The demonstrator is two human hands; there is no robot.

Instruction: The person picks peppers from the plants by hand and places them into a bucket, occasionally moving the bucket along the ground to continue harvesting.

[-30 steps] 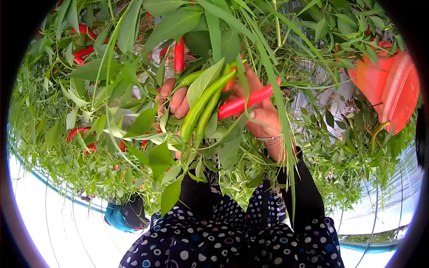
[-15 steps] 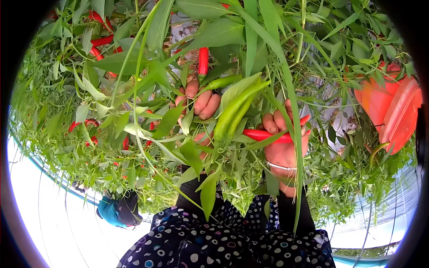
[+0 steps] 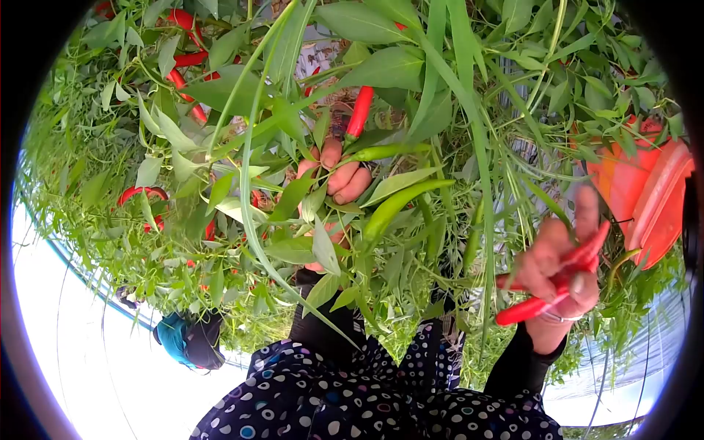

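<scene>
My left hand [image 3: 341, 180] is among the leaves of a chili plant [image 3: 381, 66], its fingers curled round the foliage. Leaves cover much of the palm. Just above its fingertips is a red chili [image 3: 360, 114], and a green chili [image 3: 389, 152] hangs beside them. Another green chili [image 3: 400, 209] sits lower, to the right of this hand. Off to the right, my right hand [image 3: 554, 268] is closed on several red chilies [image 3: 524, 311], somewhat blurred, with one finger raised. It is just left of a red bucket [image 3: 645, 191].
More red chilies [image 3: 180, 81] hang in the plants at upper left. Long grass blades [image 3: 477, 147] cross the middle of the view. At lower left, a person in a teal top [image 3: 176, 341] is in the distance. Pale sheeting [image 3: 616, 374] lies at lower right.
My right hand has moved right, from beside the green chilies to near the red bucket, carrying red chilies. My left hand stays in the foliage, and the nearby green chilies have shifted.
</scene>
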